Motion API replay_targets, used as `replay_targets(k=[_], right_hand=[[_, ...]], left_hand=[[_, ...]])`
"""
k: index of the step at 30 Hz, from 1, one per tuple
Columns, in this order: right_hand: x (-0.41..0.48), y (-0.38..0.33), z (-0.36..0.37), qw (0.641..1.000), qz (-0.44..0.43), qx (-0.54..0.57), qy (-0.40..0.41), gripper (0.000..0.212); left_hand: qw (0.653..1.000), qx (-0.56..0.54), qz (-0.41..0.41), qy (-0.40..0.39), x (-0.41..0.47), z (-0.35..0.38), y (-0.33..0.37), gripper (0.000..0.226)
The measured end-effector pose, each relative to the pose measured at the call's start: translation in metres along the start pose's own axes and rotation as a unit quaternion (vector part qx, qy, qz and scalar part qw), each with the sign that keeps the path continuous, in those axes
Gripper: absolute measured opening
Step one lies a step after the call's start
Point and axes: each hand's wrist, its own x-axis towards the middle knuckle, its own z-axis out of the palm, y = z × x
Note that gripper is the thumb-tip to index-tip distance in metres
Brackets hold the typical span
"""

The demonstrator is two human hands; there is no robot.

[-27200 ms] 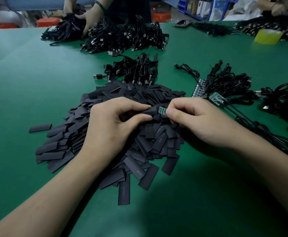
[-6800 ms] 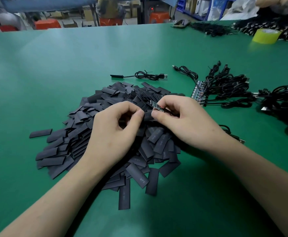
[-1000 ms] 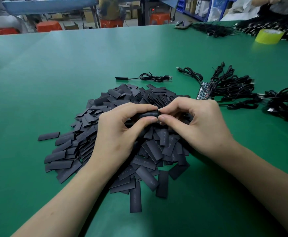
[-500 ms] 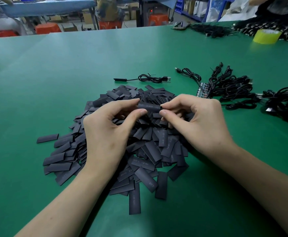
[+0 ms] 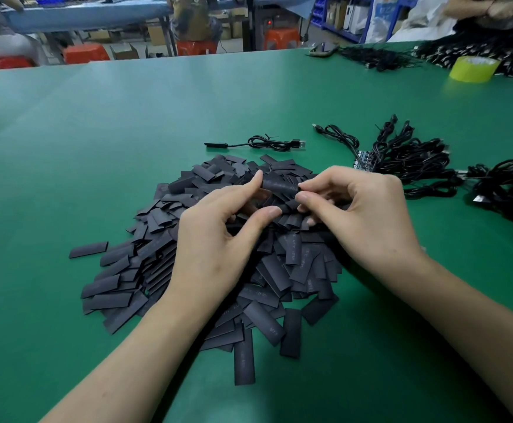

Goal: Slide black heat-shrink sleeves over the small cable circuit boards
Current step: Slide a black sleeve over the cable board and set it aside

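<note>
A black heat-shrink sleeve [image 5: 279, 186] hangs between my hands just above a big pile of flat black sleeves [image 5: 121, 280] on the green table [image 5: 96, 132]. My right hand [image 5: 365, 218] pinches the sleeve's right end between index finger and thumb. My left hand [image 5: 215, 242] has its index fingertip on the sleeve's left end with a curled finger behind it, and its thumb sits lower, apart from the sleeve. The circuit board is hidden by the sleeve and my fingers.
One coiled cable with a sleeved end [image 5: 255, 144] lies behind the pile. A bundle of black cables [image 5: 410, 161] with bare boards [image 5: 363, 156] lies at right, more cables [image 5: 511, 187] beyond it. A yellow tape roll [image 5: 473, 69] and another person's cables [image 5: 380, 58] are far right.
The bare board seen earlier at my right fingertips is now covered by the sleeve. In the last half second my left thumb has dropped away from the sleeve; the hands rose slightly.
</note>
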Motion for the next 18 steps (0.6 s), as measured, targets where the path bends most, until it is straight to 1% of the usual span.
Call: replay_targets(k=[5,9,12,15,16,18], right_hand=[[0.026,-0.007,-0.026,0.989,-0.013,-0.146,0.019,0.007],[0.086,-0.021,-0.030,0.964,-0.054,-0.261,-0.013,0.012],[0.149,-0.023,-0.008,0.933,-0.095,-0.346,-0.038,0.017],[0.194,-0.017,0.030,0.908,-0.113,-0.393,-0.086,0.019],[0.201,-0.015,0.044,0.905,-0.108,-0.397,-0.106,0.018],[0.207,-0.009,0.070,0.910,-0.085,-0.381,-0.140,0.019]], left_hand=[[0.999,0.036,0.013,-0.021,-0.001,0.000,-0.001,0.045],[0.999,0.042,0.016,-0.030,0.000,0.002,-0.003,0.042],[0.998,0.048,0.019,-0.038,0.000,0.002,-0.004,0.039],[0.997,0.058,0.028,-0.043,0.000,0.002,-0.005,0.042],[0.997,0.061,0.030,-0.046,0.001,0.002,-0.005,0.042],[0.996,0.063,0.033,-0.051,0.001,0.002,-0.005,0.041]])
